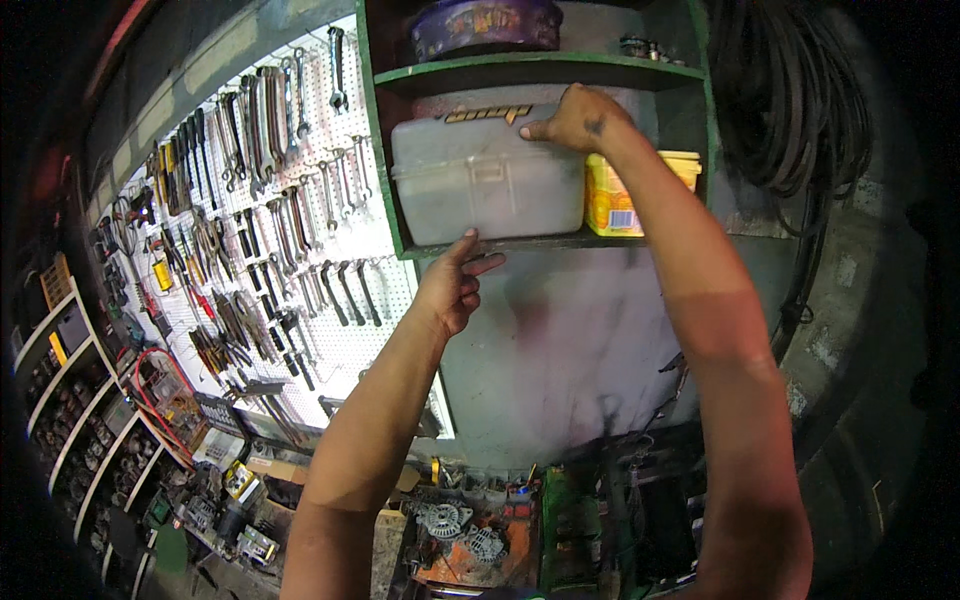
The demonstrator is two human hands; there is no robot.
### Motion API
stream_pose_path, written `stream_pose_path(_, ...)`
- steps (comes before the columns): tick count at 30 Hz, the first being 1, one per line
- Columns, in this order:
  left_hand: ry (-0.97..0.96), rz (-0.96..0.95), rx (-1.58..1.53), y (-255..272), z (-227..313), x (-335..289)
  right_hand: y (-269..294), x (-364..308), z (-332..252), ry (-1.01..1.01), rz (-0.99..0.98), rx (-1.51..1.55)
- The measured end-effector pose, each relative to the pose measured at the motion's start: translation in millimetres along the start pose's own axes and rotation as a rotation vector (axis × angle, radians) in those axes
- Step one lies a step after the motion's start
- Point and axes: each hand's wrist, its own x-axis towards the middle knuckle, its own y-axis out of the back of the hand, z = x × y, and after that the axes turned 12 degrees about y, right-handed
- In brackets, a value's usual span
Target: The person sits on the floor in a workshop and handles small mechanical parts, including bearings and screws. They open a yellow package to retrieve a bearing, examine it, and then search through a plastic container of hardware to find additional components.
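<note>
A translucent plastic storage box (485, 195) with a lid and a front latch stands on the green wooden shelf (540, 68), in its lower compartment. My right hand (580, 118) is at the box's upper right corner, thumb across the lid and the other fingers over the top, partly hidden. Just under the box's lower front edge is my left hand (452, 288). Its thumb and forefinger are apart and the other fingers are loosely bent, with nothing in them. Right of the box sits a yellow plastic tub (612, 200), partly covered by my right forearm.
A purple round container (485, 27) stands on the upper shelf. Left of the shelf hangs a white pegboard (350, 240) full of wrenches and pliers. Coiled dark hoses (790, 90) hang at the right. Below, alternator parts (442, 518) lie on a cluttered workbench.
</note>
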Motion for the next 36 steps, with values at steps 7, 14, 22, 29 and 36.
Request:
stream_pose_path(7,0.014,0.129,0.312,-2.6,9.2,-8.9,10.0,-51.3,16.4,0.183,0.184,0.291)
stream_pose_path(14,-0.982,0.797,0.885,26.3,23.0,-43.6,-91.1,-139.0,23.6,-0.041,0.268,0.477)
stream_pose_path(22,-0.739,0.841,0.980,14.1,31.9,-29.3,-146.2,-109.6,13.0,-0.224,0.395,0.849)
stream_pose_path(29,-0.755,0.852,0.599,8.7,51.8,-24.0,-137.8,-119.5,8.9,-0.174,0.425,0.811)
stream_pose_path(36,-0.814,0.783,0.545,21.5,45.7,-19.9,-132.7,-147.0,10.5,-0.105,0.425,0.693)
